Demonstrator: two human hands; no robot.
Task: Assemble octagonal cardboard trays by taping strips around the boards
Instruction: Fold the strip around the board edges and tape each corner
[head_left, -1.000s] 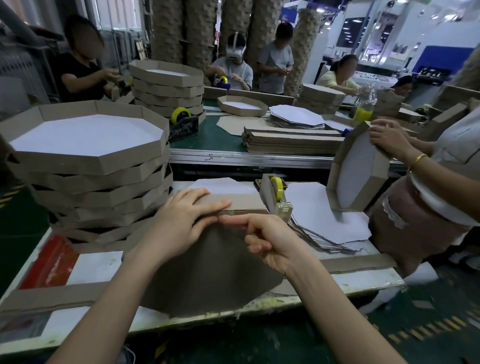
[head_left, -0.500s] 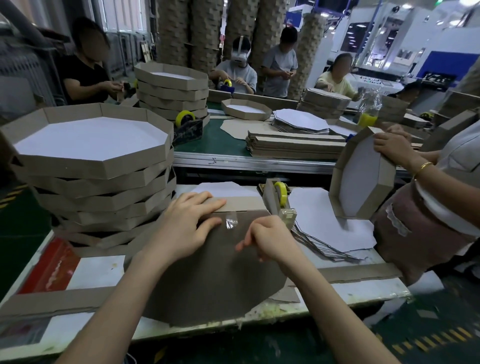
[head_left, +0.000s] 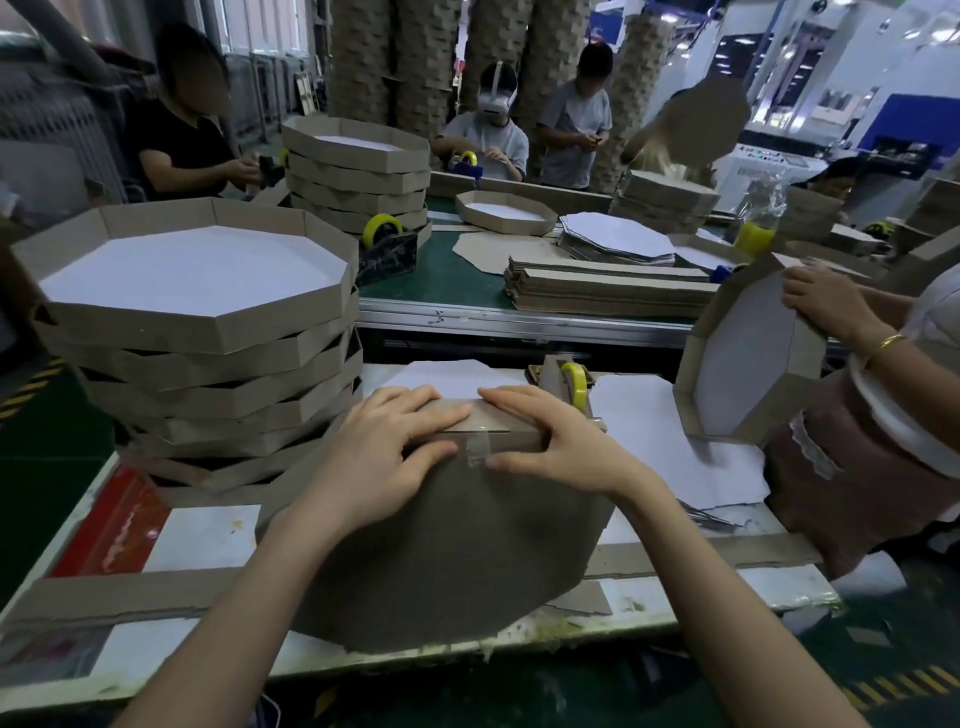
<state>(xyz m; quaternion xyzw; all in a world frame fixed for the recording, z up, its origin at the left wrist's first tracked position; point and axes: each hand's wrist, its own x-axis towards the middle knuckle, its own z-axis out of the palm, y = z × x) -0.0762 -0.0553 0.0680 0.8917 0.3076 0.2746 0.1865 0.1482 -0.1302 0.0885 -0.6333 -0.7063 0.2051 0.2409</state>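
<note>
Though hemmed in left of the tape dispenser by a tall stack of finished trays, leaves open room on the table right of the dispenser, across white sheets, up to a tray held upright by another person. Just in front of the dispenser: brown octagonal board, near edge reaching the table's front edge. Along its far edge, a folded cardboard strip. Left hand and right hand spread wide, fingers straight, gripping nothing, pressing strip onto board. Between the thumbs, bridging strip and board: clear tape.
</note>
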